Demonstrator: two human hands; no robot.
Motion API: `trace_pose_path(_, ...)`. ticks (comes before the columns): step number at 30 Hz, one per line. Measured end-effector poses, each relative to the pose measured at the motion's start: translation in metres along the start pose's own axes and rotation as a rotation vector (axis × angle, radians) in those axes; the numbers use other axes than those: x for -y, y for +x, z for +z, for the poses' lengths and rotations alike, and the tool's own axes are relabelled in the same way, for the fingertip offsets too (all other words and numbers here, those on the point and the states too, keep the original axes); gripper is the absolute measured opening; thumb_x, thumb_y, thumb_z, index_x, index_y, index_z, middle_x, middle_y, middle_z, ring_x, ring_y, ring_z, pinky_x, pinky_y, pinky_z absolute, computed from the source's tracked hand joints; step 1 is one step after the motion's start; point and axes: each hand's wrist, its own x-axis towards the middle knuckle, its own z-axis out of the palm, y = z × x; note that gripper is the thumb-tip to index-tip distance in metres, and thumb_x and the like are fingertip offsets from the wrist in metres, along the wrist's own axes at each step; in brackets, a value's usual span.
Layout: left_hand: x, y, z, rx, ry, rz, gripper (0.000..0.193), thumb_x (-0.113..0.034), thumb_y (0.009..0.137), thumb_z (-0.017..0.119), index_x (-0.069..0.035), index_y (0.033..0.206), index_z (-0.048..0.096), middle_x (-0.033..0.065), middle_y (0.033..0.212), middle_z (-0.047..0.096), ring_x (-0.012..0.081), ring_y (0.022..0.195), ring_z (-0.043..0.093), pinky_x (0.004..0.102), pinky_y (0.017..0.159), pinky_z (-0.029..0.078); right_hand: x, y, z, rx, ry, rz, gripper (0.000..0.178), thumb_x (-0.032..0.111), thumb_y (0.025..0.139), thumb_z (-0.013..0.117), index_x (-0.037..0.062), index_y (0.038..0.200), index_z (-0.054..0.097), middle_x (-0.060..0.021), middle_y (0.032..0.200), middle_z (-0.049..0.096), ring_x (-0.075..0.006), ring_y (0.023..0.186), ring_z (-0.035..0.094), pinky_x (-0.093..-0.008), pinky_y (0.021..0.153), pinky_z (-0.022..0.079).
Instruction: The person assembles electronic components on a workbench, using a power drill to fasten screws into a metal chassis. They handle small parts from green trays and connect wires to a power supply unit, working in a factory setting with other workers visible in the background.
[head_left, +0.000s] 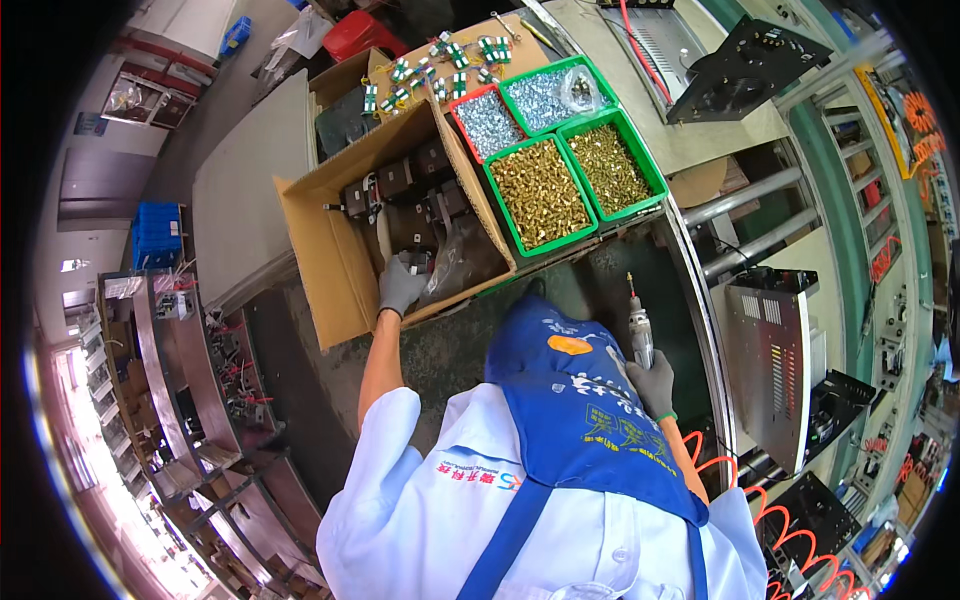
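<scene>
My right grip (655, 385), in a grey glove right of centre, is closed around the body of a powered screwdriver (638, 330). The tool stands nearly upright in the frame, its long axis running up and down, bit tip pointing toward the upper edge. An orange coiled cable (790, 545) trails off at the lower right. My left grip (400, 285), also gloved, reaches up from the frame's middle into a cardboard box (330, 250), forearm bare and stretched straight, fingers curled down over a dark part (412, 262) at the box's near edge; I cannot tell whether they have it pinched. Several similar dark parts lie in the box. Above right on the counter (560, 290) sit four trays: three green trays (505, 210) and one red tray (462, 97). Two hold brass screws, two hold silver ones.
</scene>
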Motion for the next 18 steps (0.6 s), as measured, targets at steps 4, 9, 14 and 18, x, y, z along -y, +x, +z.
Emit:
trace_pose_path(4, 0.005, 0.000, 0.008, -0.077, -0.030, -0.054, 0.059, -0.038, 0.070, 0.084, 0.000, 0.112, 0.069, 0.0240, 0.114, 0.073, 0.0406, 0.112, 0.068, 0.0469, 0.094, 0.054, 0.003, 0.002, 0.004, 0.001, 0.008, -0.013, 0.037, 0.025, 0.078, 0.074, -0.0043, 0.100, 0.066, -0.0221, 0.088, 0.071, -0.0321, 0.083, 0.071, -0.0442, 0.077, 0.054)
trace_pose_path(9, -0.013, -0.003, -0.005, -0.080, -0.088, 0.016, 0.053, -0.035, 0.067, 0.083, -0.006, 0.109, 0.070, 0.0194, 0.108, 0.075, 0.0385, 0.104, 0.071, 0.0463, 0.089, 0.055, 0.001, 0.006, 0.012, 0.009, 0.048, -0.049, 0.040, 0.027, 0.077, 0.075, -0.0031, 0.102, 0.066, -0.0237, 0.090, 0.072, -0.0345, 0.084, 0.072, -0.0445, 0.078, 0.054)
trace_pose_path(14, 0.023, 0.014, 0.010, -0.098, -0.121, 0.055, 0.046, -0.032, 0.066, 0.084, -0.008, 0.104, 0.074, 0.0143, 0.099, 0.077, 0.0326, 0.096, 0.073, 0.0429, 0.087, 0.056, 0.012, 0.001, 0.010, 0.001, -0.009, 0.004, 0.042, 0.029, 0.077, 0.076, -0.0020, 0.104, 0.067, -0.0235, 0.092, 0.073, -0.0341, 0.088, 0.073, -0.0439, 0.079, 0.055)
trace_pose_path(18, 0.030, 0.024, 0.015, -0.032, -0.235, 0.007, 0.046, -0.029, 0.069, 0.084, -0.003, 0.105, 0.073, 0.0121, 0.095, 0.077, 0.0253, 0.088, 0.074, 0.0378, 0.080, 0.057, 0.007, -0.008, 0.015, -0.022, 0.005, 0.066, 0.043, 0.028, 0.077, 0.076, -0.0030, 0.104, 0.067, -0.0249, 0.092, 0.073, -0.0351, 0.088, 0.073, -0.0442, 0.079, 0.055)
